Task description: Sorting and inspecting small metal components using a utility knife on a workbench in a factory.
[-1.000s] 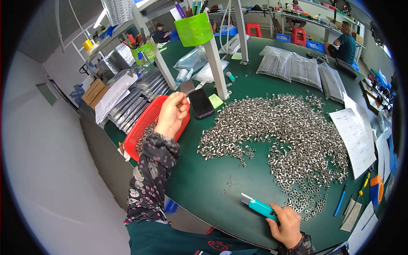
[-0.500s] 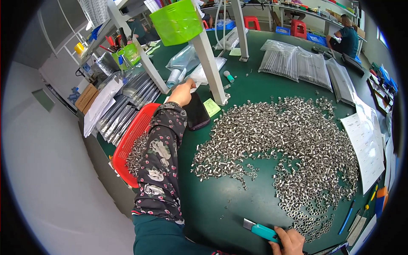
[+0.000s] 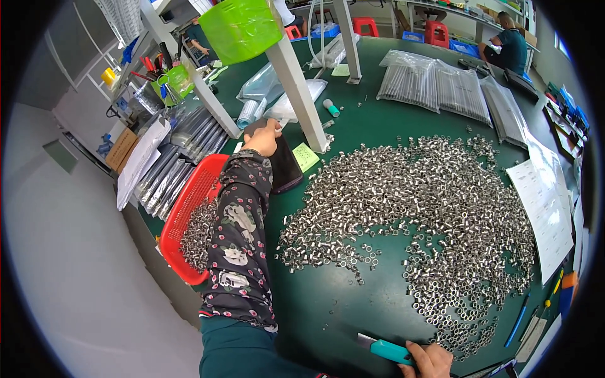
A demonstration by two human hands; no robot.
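Observation:
My left hand (image 3: 263, 140) reaches forward over a dark smartphone (image 3: 287, 169), its fingers bent at the phone's far end. A floral sleeve covers that forearm. At the near edge, my right hand (image 3: 428, 360) grips the teal handle of a utility knife (image 3: 391, 351), whose metal blade points left, just above or on the table. A broad heap of small metal rings (image 3: 403, 189) spreads over the table beyond and right of the knife. More rings lie in a red plastic basket (image 3: 173, 230) left of my left arm, which covers part of it.
Beside the phone are a yellow-green note (image 3: 305, 157) and a white shelf post (image 3: 299, 94) carrying a green bin (image 3: 239, 31). Bagged tubes (image 3: 435, 85) lie at the back. Paper sheets (image 3: 542, 214) and a blue pen (image 3: 517, 321) are at right. A seated person (image 3: 507, 47) works far off.
My left hand has shifted slightly on the phone, whose surface now looks brownish instead of black. The view has moved a little. My right hand keeps the knife in nearly the same place.

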